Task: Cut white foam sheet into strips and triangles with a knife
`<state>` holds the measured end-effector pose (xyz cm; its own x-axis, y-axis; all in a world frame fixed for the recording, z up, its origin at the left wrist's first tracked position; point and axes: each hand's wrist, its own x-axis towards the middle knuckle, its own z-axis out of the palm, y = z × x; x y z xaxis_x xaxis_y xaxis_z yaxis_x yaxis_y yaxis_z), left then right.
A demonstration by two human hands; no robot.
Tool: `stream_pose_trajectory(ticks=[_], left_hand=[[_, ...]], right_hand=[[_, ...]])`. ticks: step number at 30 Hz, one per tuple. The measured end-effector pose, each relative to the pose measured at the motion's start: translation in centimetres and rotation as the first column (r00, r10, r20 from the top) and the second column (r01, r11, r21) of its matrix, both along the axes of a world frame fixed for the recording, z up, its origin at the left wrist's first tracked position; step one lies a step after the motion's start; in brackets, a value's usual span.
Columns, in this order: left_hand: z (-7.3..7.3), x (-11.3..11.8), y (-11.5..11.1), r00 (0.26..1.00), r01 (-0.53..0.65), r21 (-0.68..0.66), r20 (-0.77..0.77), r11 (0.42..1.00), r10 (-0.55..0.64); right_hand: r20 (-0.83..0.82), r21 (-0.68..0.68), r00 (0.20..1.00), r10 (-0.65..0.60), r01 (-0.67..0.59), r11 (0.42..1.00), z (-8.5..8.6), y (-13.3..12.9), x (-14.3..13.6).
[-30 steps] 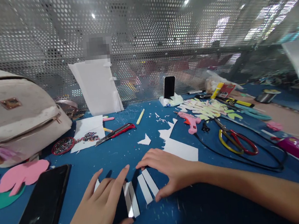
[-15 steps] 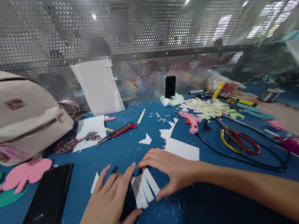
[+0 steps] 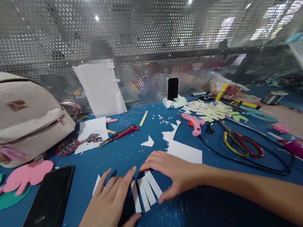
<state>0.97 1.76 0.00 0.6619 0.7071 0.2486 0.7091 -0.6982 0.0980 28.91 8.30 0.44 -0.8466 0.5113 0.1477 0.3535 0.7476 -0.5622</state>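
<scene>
Several narrow white paper strips (image 3: 147, 189) lie side by side on the blue table (image 3: 173, 217), between my two hands. My left hand (image 3: 106, 205) rests with fingers spread. Its index fingertip and thumb are at the two ends of the leftmost strip (image 3: 136, 198), which stands a little apart from the others. Another white piece (image 3: 96, 185) pokes out from behind the left fingers. Fingers stretched and thumb apart, my right hand (image 3: 172, 170) arches over the right side of the row. Its fingertips are at the upper ends, and its thumb touches the lower right corner.
Beyond my hands lie a jagged white paper sheet (image 3: 184, 151), a utility knife (image 3: 118, 135) and a pink glue gun (image 3: 193, 122) with a black cord. Red-and-yellow scissors (image 3: 241, 142) are at right. At left are a black phone (image 3: 43, 211) and a pale backpack (image 3: 21, 117).
The leftmost strip has shifted slightly left along with my left hand, widening the gap to the other strips. My right hand stays almost in place.
</scene>
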Motion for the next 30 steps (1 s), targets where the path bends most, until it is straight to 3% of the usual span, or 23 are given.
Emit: stream_pose_trajectory(ticks=[5,8,12,14,17,23,26,30], left_hand=[[0.7,-0.2,0.2,1.0,0.027,0.005,-0.016,1.0,-0.027],[1.8,-1.9,1.5,0.999,0.031,0.028,0.015,0.999,-0.031],[3.2,-5.6,4.0,0.986,-0.158,-0.011,-0.047,0.987,0.157],[3.6,-6.8,4.8,0.961,-0.264,-0.102,-0.118,0.959,0.251],[3.4,-7.2,5.1,0.941,-0.33,-0.255,-0.161,0.909,0.296],[1.5,-7.0,4.9,0.966,-0.229,-0.447,0.009,0.865,0.26],[1.2,-6.9,4.5,0.982,-0.139,-0.43,0.057,0.892,0.18],[2.2,-5.6,3.4,0.997,0.011,-0.36,0.076,0.933,0.018]], right_hand=[[0.002,-0.001,1.0,-0.002,0.002,1.0,-0.1,0.0,0.0],[-0.002,-0.006,1.0,-0.002,0.002,1.0,-0.1,0.0,0.0],[-0.013,-0.032,1.0,-0.001,0.001,0.999,-0.1,-0.1,0.1],[-0.013,-0.036,1.0,-0.001,0.0,0.999,-0.1,-0.1,0.1],[-0.004,-0.037,1.0,-0.006,0.005,0.999,-0.1,-0.1,0.1],[0.003,-0.03,1.0,-0.008,0.008,1.0,-0.1,-0.1,0.1],[0.001,-0.025,1.0,-0.005,0.005,1.0,-0.1,-0.1,0.0],[0.008,-0.024,1.0,-0.006,0.007,1.0,0.1,-0.1,0.0]])
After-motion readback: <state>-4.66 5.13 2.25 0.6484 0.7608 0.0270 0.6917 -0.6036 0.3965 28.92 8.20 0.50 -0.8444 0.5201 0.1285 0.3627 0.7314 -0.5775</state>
